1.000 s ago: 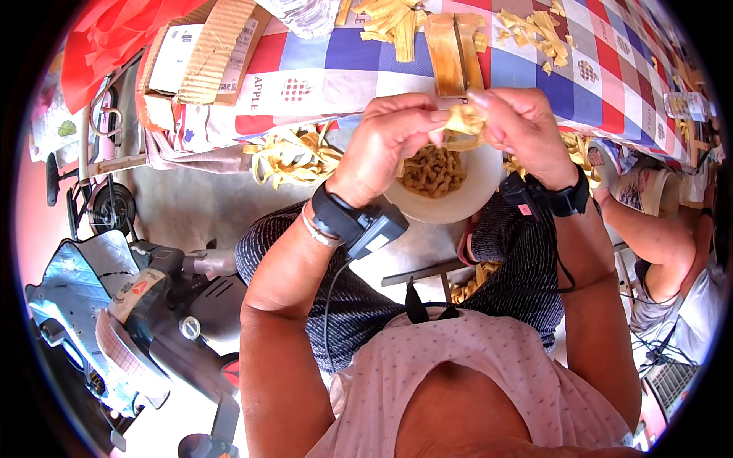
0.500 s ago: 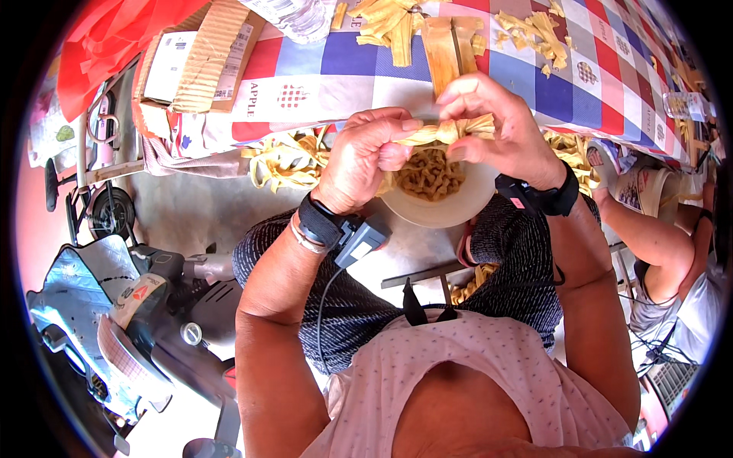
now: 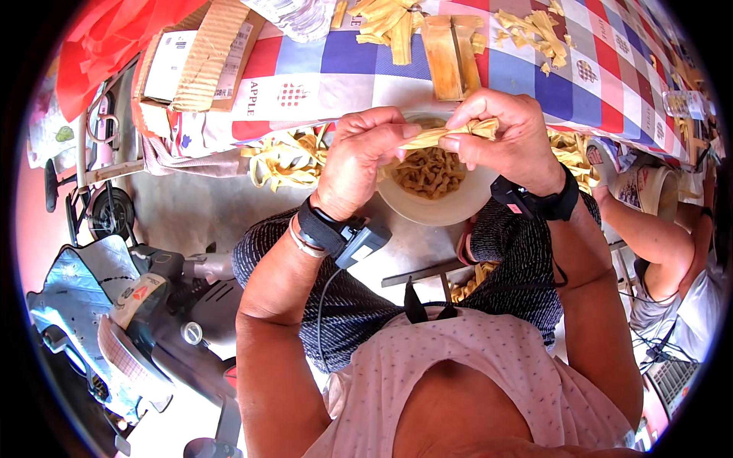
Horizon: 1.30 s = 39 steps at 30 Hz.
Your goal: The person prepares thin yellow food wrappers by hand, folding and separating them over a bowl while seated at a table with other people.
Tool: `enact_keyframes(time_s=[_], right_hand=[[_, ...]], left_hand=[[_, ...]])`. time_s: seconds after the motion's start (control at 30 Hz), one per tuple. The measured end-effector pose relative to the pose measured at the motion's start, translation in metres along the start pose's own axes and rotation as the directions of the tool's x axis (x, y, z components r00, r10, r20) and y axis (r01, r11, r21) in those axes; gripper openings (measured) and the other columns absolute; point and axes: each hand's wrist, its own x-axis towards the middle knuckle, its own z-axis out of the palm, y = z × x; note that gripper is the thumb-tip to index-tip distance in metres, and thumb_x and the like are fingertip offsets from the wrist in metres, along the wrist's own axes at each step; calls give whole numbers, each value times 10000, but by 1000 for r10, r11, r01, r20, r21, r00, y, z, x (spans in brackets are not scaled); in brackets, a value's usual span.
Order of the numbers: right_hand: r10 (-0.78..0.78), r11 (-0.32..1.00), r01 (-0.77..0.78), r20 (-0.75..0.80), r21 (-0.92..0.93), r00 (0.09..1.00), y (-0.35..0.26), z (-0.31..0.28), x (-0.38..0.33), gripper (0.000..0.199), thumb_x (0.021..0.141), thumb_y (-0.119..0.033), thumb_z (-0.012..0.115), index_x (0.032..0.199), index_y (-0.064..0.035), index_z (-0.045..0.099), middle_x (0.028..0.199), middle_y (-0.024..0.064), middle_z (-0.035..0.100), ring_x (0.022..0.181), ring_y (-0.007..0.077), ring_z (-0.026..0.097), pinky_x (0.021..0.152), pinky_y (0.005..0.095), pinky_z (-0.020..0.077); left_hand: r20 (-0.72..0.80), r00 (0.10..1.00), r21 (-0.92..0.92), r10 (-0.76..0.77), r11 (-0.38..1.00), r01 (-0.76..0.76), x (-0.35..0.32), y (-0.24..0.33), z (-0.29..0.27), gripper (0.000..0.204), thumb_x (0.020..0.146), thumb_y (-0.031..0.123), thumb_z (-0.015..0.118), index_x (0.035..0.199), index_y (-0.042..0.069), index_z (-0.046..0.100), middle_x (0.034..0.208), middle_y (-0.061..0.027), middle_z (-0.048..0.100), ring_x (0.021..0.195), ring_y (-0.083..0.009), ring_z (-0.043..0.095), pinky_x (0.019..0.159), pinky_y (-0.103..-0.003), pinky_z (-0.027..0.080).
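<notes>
Both of my hands hold a pale yellow, flat, leathery strip [image 3: 435,136] that looks twisted or knotted. My left hand [image 3: 359,153] pinches its left end between thumb and fingers. At the other end, my right hand [image 3: 510,141] grips the bunched part, thumb below and forefinger above. Directly beneath the strip sits a white bowl [image 3: 475,200] with many small, curled brownish-yellow pieces [image 3: 429,174] in it. Beyond my hands, a wooden block [image 3: 450,57] with a dark lengthwise slit lies on the table.
A checked cloth [image 3: 343,91] covers the table, with yellow strips [image 3: 385,30] and loose scraps [image 3: 538,38] on it. At the left stand a cardboard box [image 3: 206,65] and a scooter [image 3: 183,298]. More strips [image 3: 286,160] hang by the table edge. Another person's arm [image 3: 649,225] is at right.
My right hand's fingers have come down and closed on the strip's right end. My left hand has shifted slightly, still pinching the strip. The wooden block now shows more fully.
</notes>
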Motion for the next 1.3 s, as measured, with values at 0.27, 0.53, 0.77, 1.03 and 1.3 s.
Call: enact_keyframes(time_s=[0.27,0.53,0.77,1.03,1.3], right_hand=[[144,982,-134,-72,136,987,7,-24,8,53,837,13,640,857,-7,596,738,51,625,545,69,574,474,207,455],[146,976,-98,-252,195,957,32,-58,40,59,870,-68,631,883,-25,592,705,41,607,557,62,508,486,192,378],[169,977,-132,-237,165,957,46,-62,49,89,847,-55,661,881,-15,590,711,39,606,558,54,518,474,200,403],[175,985,-170,-247,41,953,52,-53,46,61,833,-32,655,842,-4,602,688,28,591,571,77,550,474,221,425],[-165,934,70,-248,-350,955,34,-43,27,131,790,-79,691,720,-15,602,702,58,627,579,119,558,549,282,463]], left_hand=[[8,996,222,85,971,-85,14,6,-8,214,895,179,599,758,16,627,585,25,509,505,-41,368,502,-195,275],[-70,985,199,155,970,-138,59,25,-1,195,860,183,658,765,18,613,539,54,410,461,-39,304,457,-211,229],[-136,975,299,177,945,-130,78,13,-5,169,855,152,668,733,61,596,542,75,420,451,-21,296,437,-204,217],[-163,945,656,284,746,-112,84,-8,-15,224,785,210,720,720,5,655,578,-40,580,535,-100,494,507,-275,397],[-107,983,469,151,879,-84,48,8,-5,129,858,127,610,779,26,631,660,36,543,576,-36,434,522,-200,332]])
